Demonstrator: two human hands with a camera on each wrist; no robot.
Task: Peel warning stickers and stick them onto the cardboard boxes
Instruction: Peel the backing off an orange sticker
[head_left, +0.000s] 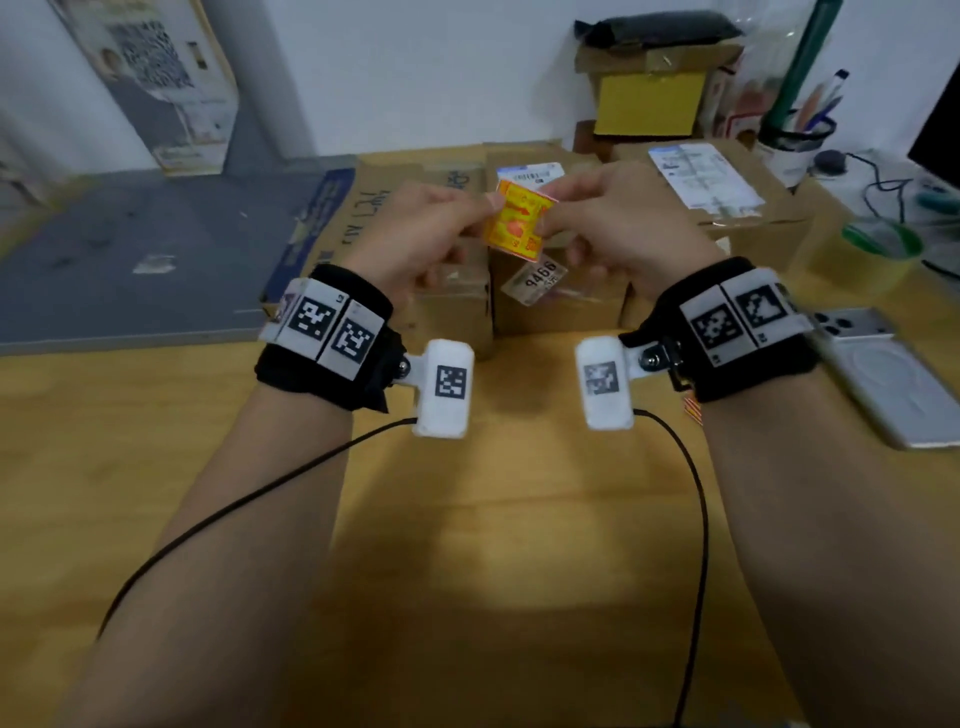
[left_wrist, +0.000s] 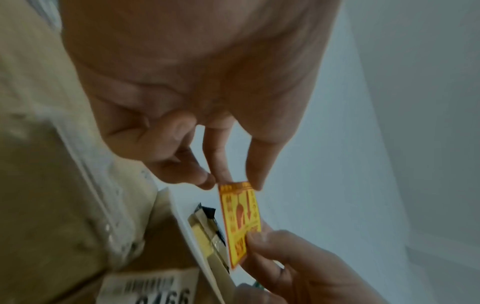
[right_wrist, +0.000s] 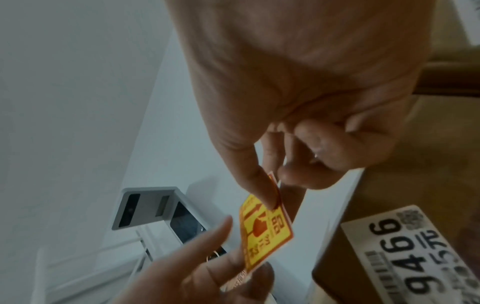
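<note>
Both hands are raised over the cardboard boxes in the upper middle of the head view, and each one pinches the same warning sticker (head_left: 517, 218). The left hand (head_left: 415, 234) nips its left edge between thumb and fingertips. The right hand (head_left: 623, 223) holds the opposite edge, with its thumb laid on the printed yellow face. So neither hand is free, and the sticker hangs in the air between them, above the box with the 9466 label (head_left: 537, 283).

The step seems to be the separation of the sticker from its backing. In the right wrist view a thin white edge shows behind the yellow face, but whether the layers are already parted cannot be told.

Several things could go wrong. If the hands pull apart too fast, the thin sheet could tear or crease. The glue side, once free, may fold on itself or stick to a fingertip, because both grips are so near the edges. It could also land crooked on the box, or over the existing label, if it is lowered without aim.

As for containers, the boxes (head_left: 727, 208) on the counter (head_left: 493, 519) are closed, so their contents stay hidden. A pen holder (head_left: 789, 145) in the upper right of the head view carries some pens. A roll of green tape (head_left: 883, 244) lies to the right, and a phone (head_left: 883, 374) rests near the right wrist.
</note>
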